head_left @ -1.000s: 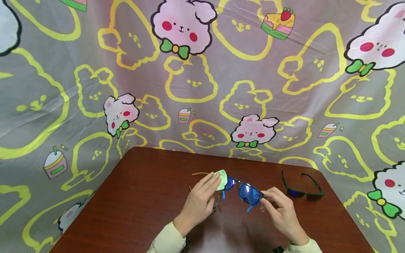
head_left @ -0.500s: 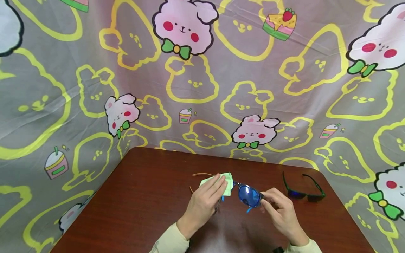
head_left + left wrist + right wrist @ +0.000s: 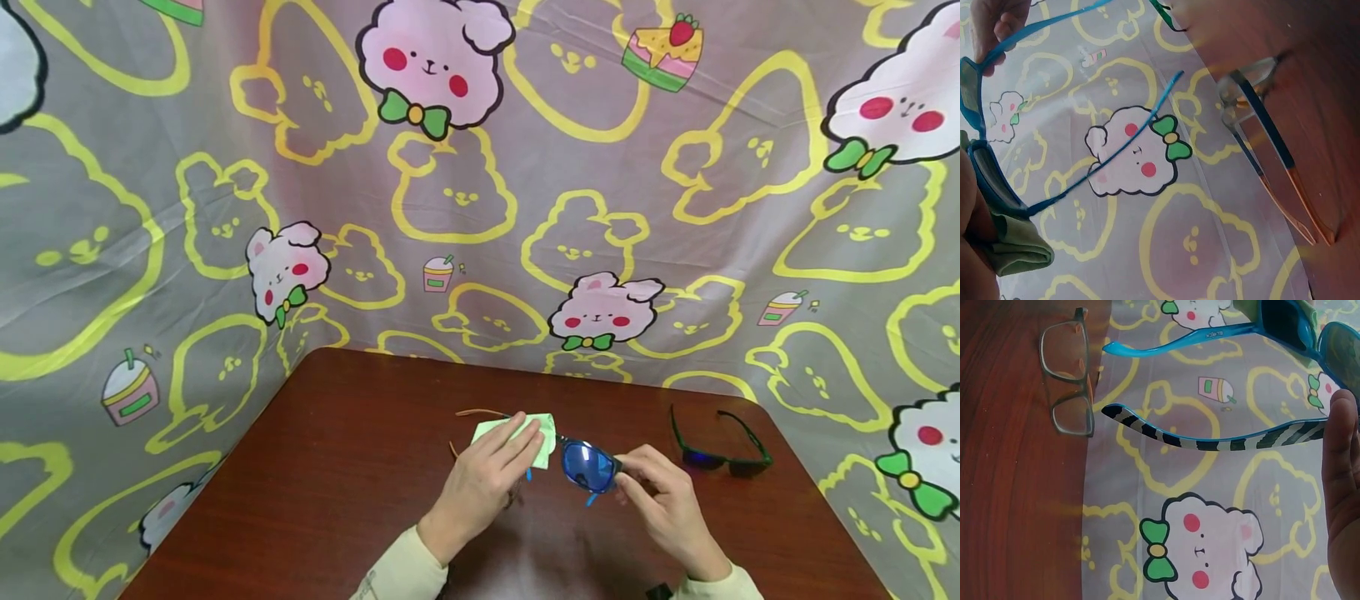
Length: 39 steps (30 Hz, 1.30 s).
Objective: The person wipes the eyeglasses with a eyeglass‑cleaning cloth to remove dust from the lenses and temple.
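Note:
My right hand [image 3: 663,496] pinches a pair of blue-framed sunglasses [image 3: 588,467] at one hinge, with the mirrored blue lens facing up. The other lens is covered by a pale green cloth [image 3: 549,431], which my left hand [image 3: 478,479] holds against it. Its fingers lie over the cloth; the thumb is hidden in the head view. In the left wrist view the cloth [image 3: 1022,247] bunches beside the frame. A zebra-striped temple [image 3: 1210,444] shows in the right wrist view. The sunglasses are held above the table, temples pointing down.
Clear-lensed eyeglasses [image 3: 1266,131] with orange-brown temple tips lie on the brown table [image 3: 337,467], mostly behind my left hand in the head view. Dark sunglasses with green frames [image 3: 705,461] rest at the right. A cartoon-print curtain [image 3: 465,267] surrounds the table's back and sides.
The cloth in my left hand has spread and shifted right, hiding the whole left lens that partly showed before. My right hand keeps its grip on the sunglasses with hardly any movement.

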Each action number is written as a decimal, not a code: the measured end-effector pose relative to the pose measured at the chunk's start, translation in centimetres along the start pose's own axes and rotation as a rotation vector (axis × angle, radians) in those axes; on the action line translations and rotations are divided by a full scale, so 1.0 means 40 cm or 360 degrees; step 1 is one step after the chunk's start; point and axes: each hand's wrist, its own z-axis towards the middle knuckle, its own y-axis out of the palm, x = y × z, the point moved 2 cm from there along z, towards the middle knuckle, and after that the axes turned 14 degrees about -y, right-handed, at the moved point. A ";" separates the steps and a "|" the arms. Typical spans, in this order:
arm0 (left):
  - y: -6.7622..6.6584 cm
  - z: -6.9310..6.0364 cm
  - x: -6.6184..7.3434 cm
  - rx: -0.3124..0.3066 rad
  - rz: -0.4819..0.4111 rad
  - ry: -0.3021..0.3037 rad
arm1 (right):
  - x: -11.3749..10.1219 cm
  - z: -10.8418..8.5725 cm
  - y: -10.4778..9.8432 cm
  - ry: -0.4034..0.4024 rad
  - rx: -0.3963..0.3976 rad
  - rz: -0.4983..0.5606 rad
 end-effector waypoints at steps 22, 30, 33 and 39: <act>-0.002 0.008 0.023 0.0040 0.0010 -0.0074 | -0.054 0.047 0.005 -0.0052 0.0005 0.0059; -0.005 0.014 0.043 -0.0005 0.0025 -0.0076 | -0.059 0.052 0.006 -0.0018 -0.0011 0.0033; -0.006 0.013 0.048 -0.0002 0.0018 -0.0095 | -0.064 0.055 0.005 0.0018 -0.0016 0.0020; -0.006 0.008 0.056 0.0014 -0.0017 -0.0094 | -0.044 0.038 0.006 0.0020 0.0001 -0.0011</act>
